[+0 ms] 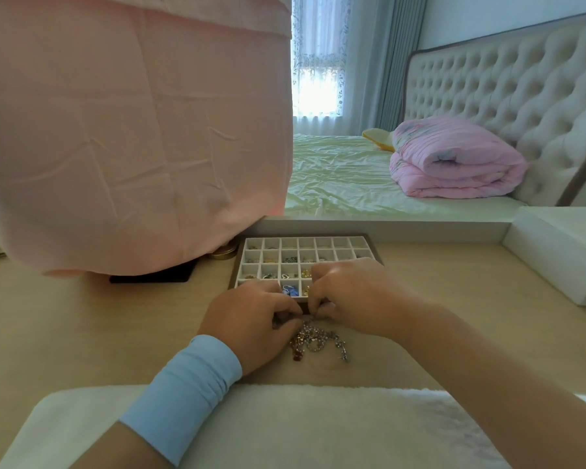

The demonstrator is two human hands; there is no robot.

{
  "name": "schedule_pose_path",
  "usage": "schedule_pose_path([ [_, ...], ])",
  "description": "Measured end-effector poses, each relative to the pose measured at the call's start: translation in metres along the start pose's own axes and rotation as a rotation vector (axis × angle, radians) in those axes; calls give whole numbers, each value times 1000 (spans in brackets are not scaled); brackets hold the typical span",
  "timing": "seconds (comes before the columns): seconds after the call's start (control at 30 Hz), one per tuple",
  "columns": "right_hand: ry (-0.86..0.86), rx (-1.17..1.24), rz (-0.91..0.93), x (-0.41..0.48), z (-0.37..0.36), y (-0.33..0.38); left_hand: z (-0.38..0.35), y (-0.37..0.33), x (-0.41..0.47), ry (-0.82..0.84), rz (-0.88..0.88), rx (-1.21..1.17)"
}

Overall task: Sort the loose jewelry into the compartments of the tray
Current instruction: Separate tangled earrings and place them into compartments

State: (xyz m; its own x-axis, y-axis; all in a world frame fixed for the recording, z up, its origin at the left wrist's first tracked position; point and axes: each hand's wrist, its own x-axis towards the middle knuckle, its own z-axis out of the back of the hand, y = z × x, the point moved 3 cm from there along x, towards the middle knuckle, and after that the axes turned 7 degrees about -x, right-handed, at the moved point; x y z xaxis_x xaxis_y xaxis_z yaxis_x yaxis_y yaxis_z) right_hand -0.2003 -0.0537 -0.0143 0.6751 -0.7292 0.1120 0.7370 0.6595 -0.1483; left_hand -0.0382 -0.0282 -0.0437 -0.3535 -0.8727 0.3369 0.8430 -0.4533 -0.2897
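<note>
Head view shows your left hand (251,321) and right hand (351,296) meeting fingertip to fingertip. Both are curled, pinching the top of the tangled heap of silver and gold jewelry (318,340). The heap lies on the pale wooden tabletop (99,326), just before the white gridded compartment tray (279,253), where several cells hold pieces.
</note>
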Motion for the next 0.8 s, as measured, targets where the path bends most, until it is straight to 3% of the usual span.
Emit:
schedule_pose_path([
  [0.17, -41, 324, -110, -2, -5, -19, -2, 3, -2, -47, 53, -154],
  [0.37, -72, 778, -192, -5, -6, -22, -1, -2, -3, -183, 149, -700],
  [0.8, -199, 789, -247, -7, 3, -13, -3, -2, 0, -274, 247, -929],
])
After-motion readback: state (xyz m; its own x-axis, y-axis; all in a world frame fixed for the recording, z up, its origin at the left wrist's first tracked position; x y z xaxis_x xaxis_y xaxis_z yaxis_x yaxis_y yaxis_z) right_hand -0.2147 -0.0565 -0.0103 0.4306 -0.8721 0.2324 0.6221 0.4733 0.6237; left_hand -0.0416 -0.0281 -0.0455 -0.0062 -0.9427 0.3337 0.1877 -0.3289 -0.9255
